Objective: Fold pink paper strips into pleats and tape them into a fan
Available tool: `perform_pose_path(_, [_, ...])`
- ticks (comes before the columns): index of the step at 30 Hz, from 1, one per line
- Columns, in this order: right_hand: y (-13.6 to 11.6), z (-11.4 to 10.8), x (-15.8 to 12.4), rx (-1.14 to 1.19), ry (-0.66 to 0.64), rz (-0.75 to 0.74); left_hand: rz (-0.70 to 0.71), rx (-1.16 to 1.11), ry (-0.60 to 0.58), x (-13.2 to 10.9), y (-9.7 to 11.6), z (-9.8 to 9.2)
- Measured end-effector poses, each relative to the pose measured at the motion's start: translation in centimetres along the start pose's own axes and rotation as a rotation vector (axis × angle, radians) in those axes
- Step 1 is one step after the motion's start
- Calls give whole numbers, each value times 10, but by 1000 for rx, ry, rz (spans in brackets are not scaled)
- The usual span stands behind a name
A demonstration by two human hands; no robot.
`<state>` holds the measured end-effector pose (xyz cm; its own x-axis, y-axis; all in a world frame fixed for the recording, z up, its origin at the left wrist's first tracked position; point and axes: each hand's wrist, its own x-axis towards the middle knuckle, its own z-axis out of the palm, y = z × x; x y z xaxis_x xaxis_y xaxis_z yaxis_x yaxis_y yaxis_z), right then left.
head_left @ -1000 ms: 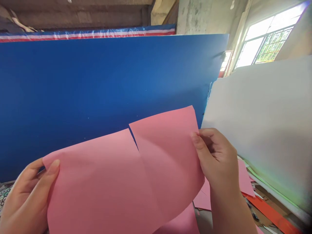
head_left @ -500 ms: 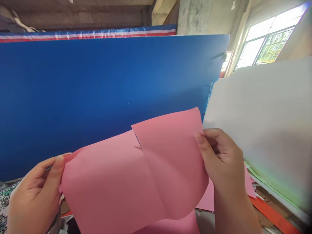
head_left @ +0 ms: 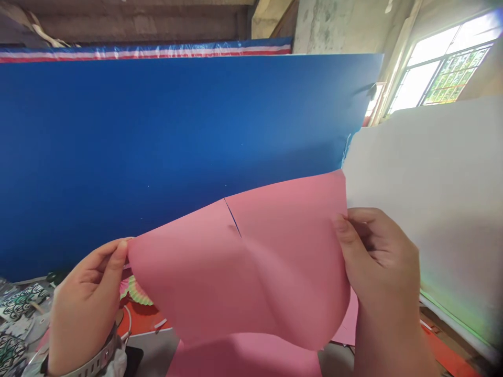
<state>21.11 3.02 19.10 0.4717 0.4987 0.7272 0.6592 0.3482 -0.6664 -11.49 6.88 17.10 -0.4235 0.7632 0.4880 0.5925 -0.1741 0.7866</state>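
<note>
A large pink sheet (head_left: 196, 262) hangs raised between my two hands, with a narrow slit running down from the middle of its top edge. My left hand (head_left: 92, 293) pinches its left corner between thumb and fingers; a pale watch band circles that wrist. On the other side, my right hand (head_left: 377, 256) grips the right edge, thumb in front. The sheet bulges towards its lower right. Below it, another pink piece (head_left: 251, 358) lies on a grey surface (head_left: 157, 356).
A tall blue panel (head_left: 176, 131) stands ahead, and a white board (head_left: 432, 183) leans at the right. Wrapped items (head_left: 23, 303) are piled at lower left, near a colourful pleated paper piece (head_left: 139, 292). Orange strips (head_left: 448, 345) lie at lower right.
Both hands have shifted right with the sheet in the view. The slit's two sides now line up more closely at the top edge, and the pleated piece has come into view.
</note>
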Motion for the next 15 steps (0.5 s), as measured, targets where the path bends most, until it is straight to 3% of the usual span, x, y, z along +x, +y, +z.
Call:
perform_pose_path(7, [-13,0,0,21,65,121,-107,-172,-169,-2,9,0])
perform_pose_path(15, [-19,1,0,-7,118,181,-137,-346,-207,-3,13,8])
